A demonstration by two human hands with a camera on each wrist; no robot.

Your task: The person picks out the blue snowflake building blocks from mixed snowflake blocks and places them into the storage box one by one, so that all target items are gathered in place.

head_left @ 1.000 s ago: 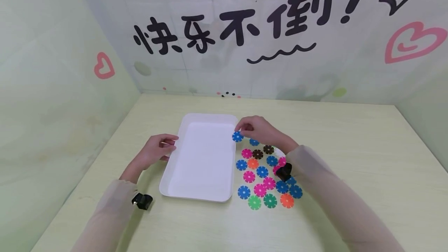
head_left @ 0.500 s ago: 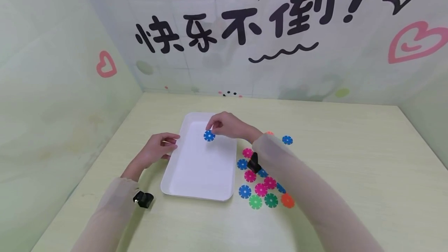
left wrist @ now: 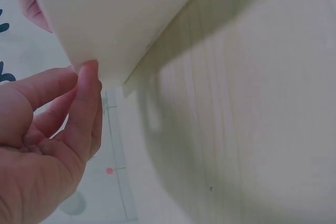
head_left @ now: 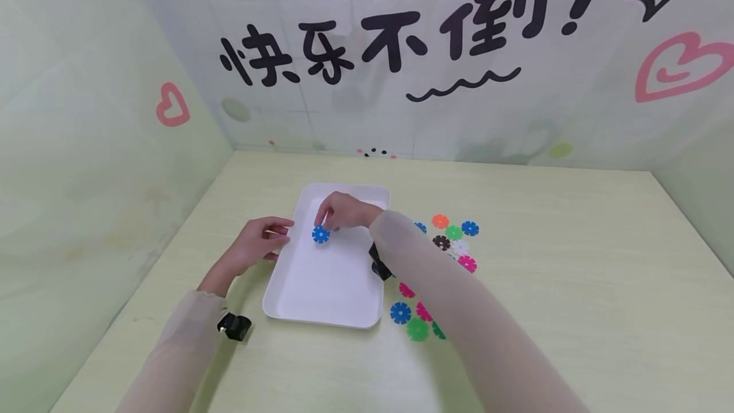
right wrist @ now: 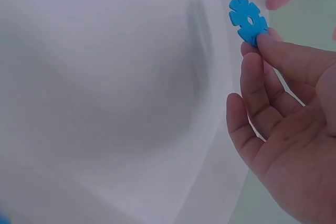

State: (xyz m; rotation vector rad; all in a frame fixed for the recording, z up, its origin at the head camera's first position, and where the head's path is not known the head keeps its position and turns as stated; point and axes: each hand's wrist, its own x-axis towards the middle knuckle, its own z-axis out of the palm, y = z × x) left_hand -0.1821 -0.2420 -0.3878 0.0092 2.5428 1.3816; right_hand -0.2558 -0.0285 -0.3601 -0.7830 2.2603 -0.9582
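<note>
Blue and notched, one disc (head_left: 320,235) is hovering above the white tray (head_left: 321,292), with the right hand (head_left: 345,210) pinching the disc's edge. The left hand (head_left: 258,244) is pinching the tray's left rim, and other coloured discs (head_left: 417,329) are lying on the table (head_left: 573,260) to the tray's right.

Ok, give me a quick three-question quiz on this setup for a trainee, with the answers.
1. What colour is the disc that the right hand holds? a) orange b) blue c) pink
2. True or false: in the head view, the loose discs lie right of the white tray.
3. Fill in: in that view, the left hand touches the white tray's ____ edge.
Key: 1 b; 2 true; 3 left.
</note>
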